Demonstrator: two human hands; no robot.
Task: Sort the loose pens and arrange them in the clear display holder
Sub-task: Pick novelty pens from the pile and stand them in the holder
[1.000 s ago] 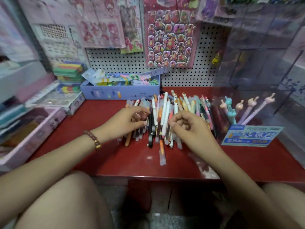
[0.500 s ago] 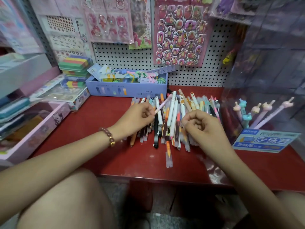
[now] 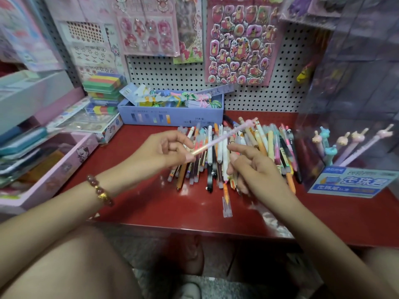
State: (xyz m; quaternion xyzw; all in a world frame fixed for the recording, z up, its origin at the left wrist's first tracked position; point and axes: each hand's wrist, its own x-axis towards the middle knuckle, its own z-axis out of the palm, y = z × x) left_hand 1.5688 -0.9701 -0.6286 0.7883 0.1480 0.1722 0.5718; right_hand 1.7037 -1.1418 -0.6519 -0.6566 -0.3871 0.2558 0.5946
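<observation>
The step in hand looks like the picking-out stage: one pen has been chosen from the pile of pens [image 3: 269, 143] but not yet placed. The left hand [image 3: 164, 149] pinches a slim pink pen [image 3: 224, 137] at its lower end between thumb and fingertips, so that grip is narrow and closed on the pen. The pen is lifted clear above the pile and slants up toward the pile's far right side, its figure top uppermost.

The right hand [image 3: 254, 169] hovers over the near right part of the pile, wrist raised, forefinger stretched toward the pink pen and the other fingers curled under. Whether that grip holds a pen of its own cannot be told, as the palm hides it.

The clear holder [image 3: 313, 117] stands on the tabletop [image 3: 151, 201] just right of the pile, already carrying a few animal-topped pens [image 3: 343, 141] that lean to the right.

The next move probably calls for carrying the pink pen across the pile to the holder, perhaps by handing it to the right hand, then dropping it in tip down beside similar pens.
</observation>
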